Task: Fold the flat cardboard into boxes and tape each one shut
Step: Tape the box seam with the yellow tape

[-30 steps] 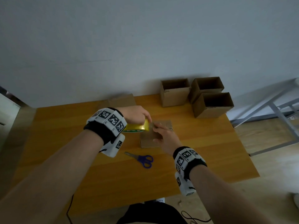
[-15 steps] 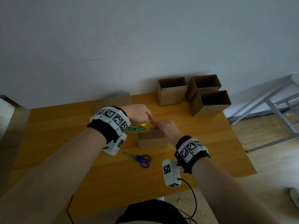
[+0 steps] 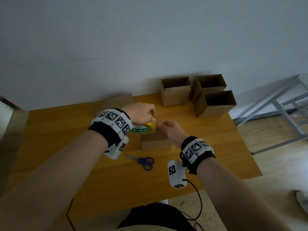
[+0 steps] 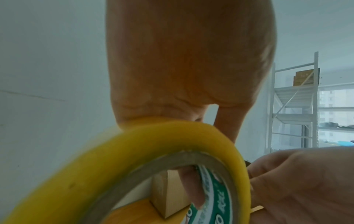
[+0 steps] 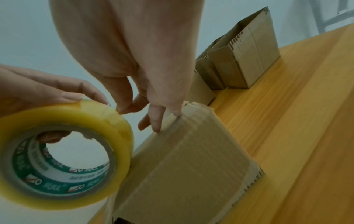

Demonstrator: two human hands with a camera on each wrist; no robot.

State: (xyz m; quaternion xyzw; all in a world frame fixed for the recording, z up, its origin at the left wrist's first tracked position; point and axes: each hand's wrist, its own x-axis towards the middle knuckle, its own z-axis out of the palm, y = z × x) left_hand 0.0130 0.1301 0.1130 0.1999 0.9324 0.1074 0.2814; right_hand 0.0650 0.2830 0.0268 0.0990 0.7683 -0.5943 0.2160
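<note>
A small closed cardboard box (image 3: 155,140) lies on the wooden table (image 3: 66,134), with clear tape along its top (image 5: 191,163). My left hand (image 3: 150,116) grips a yellow tape roll (image 3: 146,128) just above the box's left end, thumb on the rim and a finger through the core (image 5: 51,136). My right hand (image 3: 160,125) meets the roll from the right. Its thumb and forefinger (image 5: 122,109) pinch at the tape end on the roll's outer face (image 5: 107,115), while its other fingertips (image 5: 158,125) touch the box's top edge. The roll (image 4: 134,166) fills the left wrist view.
Blue-handled scissors (image 3: 143,161) lie in front of the box. Three open-topped boxes (image 3: 198,95) stand at the back right corner. Flat cardboard (image 3: 120,100) rests against the wall behind my left hand. A metal rack (image 3: 283,105) stands to the right of the table.
My right hand has lifted off the box top and moved up to the roll's edge, wrist turned. The left hand and roll stayed nearly in place.
</note>
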